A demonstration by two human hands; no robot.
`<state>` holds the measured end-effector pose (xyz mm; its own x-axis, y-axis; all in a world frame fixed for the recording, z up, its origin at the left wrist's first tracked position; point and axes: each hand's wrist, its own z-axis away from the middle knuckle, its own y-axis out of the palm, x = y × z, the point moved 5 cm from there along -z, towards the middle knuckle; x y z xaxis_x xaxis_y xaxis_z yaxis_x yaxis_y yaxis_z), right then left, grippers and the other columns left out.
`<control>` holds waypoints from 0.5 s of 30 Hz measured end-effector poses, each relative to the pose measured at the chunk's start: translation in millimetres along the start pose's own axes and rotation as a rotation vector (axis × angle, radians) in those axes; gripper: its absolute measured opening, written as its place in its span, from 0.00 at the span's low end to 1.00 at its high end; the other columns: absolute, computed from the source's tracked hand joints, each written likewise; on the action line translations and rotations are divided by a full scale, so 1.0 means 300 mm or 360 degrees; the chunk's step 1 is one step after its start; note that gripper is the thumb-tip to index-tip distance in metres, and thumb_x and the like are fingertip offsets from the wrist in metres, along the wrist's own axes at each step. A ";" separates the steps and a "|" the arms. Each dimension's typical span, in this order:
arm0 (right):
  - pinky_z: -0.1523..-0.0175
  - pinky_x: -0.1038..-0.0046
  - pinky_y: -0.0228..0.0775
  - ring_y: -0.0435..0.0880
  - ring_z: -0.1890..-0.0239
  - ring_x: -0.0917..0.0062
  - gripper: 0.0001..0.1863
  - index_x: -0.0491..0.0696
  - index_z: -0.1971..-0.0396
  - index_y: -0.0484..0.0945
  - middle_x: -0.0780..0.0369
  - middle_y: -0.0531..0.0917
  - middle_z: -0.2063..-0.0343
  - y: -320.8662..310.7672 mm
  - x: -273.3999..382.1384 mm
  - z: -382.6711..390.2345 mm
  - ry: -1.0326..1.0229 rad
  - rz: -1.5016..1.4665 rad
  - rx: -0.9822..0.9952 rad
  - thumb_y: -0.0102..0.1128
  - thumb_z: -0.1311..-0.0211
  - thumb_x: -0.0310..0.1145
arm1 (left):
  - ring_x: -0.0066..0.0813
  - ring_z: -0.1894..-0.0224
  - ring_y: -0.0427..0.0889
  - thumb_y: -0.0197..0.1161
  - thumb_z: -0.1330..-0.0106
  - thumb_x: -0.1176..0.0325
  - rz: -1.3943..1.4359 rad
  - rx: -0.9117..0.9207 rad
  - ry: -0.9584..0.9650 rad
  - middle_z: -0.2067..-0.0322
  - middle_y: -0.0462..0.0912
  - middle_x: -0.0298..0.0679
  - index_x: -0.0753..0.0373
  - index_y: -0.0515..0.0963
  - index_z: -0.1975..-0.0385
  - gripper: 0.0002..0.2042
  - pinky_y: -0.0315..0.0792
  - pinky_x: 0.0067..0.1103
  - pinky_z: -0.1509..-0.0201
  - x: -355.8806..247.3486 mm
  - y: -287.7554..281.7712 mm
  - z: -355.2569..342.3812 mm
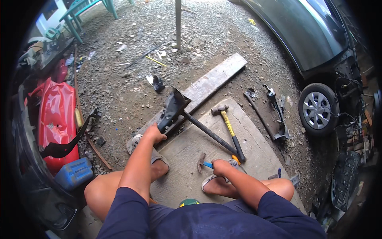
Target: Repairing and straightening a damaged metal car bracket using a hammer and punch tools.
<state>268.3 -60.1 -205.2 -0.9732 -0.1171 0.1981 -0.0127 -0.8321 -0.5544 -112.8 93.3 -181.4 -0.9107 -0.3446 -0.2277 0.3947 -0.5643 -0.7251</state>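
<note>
My left hand [157,134] is closed on the narrow end of a bent black metal car part [173,103], held over a weathered plank [215,79]. My right hand [221,168] grips a small hammer [201,162] with a blue handle, its head low above the concrete slab [191,139]. A long dark bar [209,134] runs diagonally from below the black part across the slab. A larger yellow-and-black-handled hammer [228,127] lies beside it, and an orange-handled tool [234,158] is partly visible just beyond my right hand.
A dark car body [302,28] and wheel [315,106] stand right, near scrap metal parts [278,111] and another bar [258,115]. A crumpled red panel [55,111] and blue jerrycan [72,173] are left. Green plastic chairs [71,24] and an upright post [178,28] stand on gravel ahead.
</note>
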 end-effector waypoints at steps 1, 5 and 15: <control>0.41 0.56 0.81 0.88 0.46 0.54 0.17 0.47 0.50 0.86 0.49 0.89 0.50 0.008 -0.022 -0.017 0.0033 -0.0033 -0.0006 0.62 0.37 0.32 | 0.52 0.28 0.74 0.83 0.51 0.46 -0.0034 0.0115 0.0005 0.30 0.74 0.58 0.68 0.61 0.23 0.58 0.70 0.34 0.24 -0.003 0.010 -0.027; 0.41 0.56 0.80 0.88 0.47 0.53 0.18 0.47 0.52 0.87 0.50 0.89 0.52 0.012 -0.141 -0.116 0.0142 -0.0107 0.0227 0.68 0.39 0.40 | 0.49 0.28 0.76 0.82 0.46 0.49 -0.0246 0.0252 0.0101 0.29 0.74 0.55 0.67 0.67 0.25 0.50 0.70 0.34 0.24 0.083 -0.225 -0.105; 0.36 0.58 0.78 0.87 0.41 0.53 0.38 0.43 0.34 0.73 0.46 0.86 0.45 -0.169 -0.580 -0.268 0.0949 -0.0829 -0.0562 0.76 0.45 0.38 | 0.54 0.36 0.82 0.79 0.42 0.53 -0.0298 -0.0239 -0.0074 0.39 0.82 0.60 0.70 0.75 0.33 0.39 0.74 0.36 0.30 0.613 -0.780 0.281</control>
<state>419.9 46.0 -276.8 -0.7802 0.6183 0.0943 -0.4648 -0.4723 -0.7489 -362.5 98.8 1.1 -0.9584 -0.2804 -0.0523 0.1937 -0.5051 -0.8410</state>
